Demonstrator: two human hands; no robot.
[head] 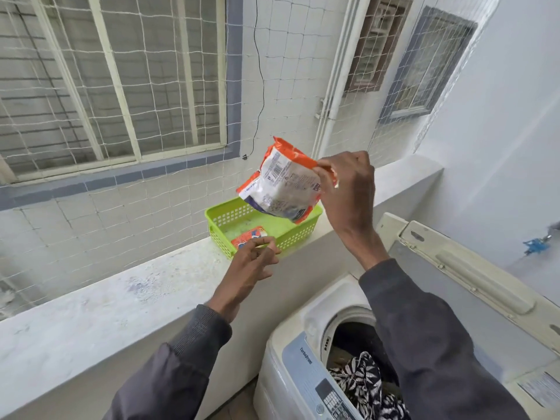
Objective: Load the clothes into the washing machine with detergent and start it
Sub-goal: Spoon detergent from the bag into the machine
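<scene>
Pinching detergent packet by one corner with right hand — clear of basket, probably bound for washer; left hand half-curled, hold unclear.

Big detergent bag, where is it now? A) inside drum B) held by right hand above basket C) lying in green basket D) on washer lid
B: the right hand pinches the detergent bag by its top, hanging over the green basket.
</scene>
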